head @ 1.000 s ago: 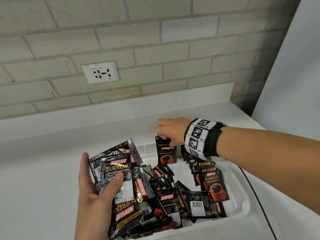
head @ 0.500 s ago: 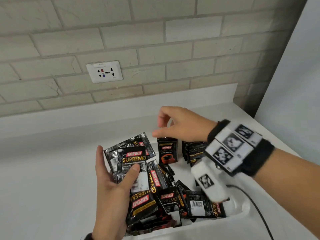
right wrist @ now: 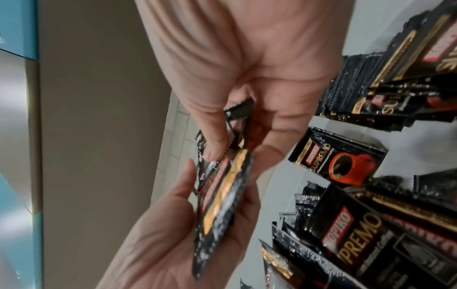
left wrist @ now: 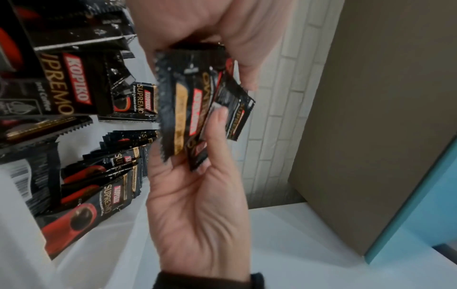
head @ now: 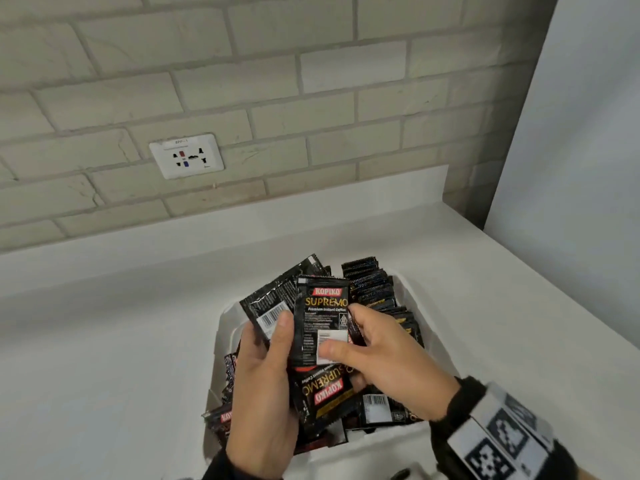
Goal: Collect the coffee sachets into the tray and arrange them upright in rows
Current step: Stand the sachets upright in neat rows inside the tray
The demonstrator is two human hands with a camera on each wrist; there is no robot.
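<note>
Several sachets stand upright in a row at the tray's 1 o'clock side; one stands alone mid-tray. Many lie loose at 6–9 o'clock, so roughly half left. Left hand grips a stack above the tray; right hand pinches the top sachet, likely pulling it off to place.

The coffee sachets are glossy black with gold "SUPREMO" lettering, a red "KOPIKO" label, white barcode patches and a red cup print. The tray is white, as is the countertop. The wall shows pale beige brick, possibly greyish. The wristband carries black-and-white square markers.
</note>
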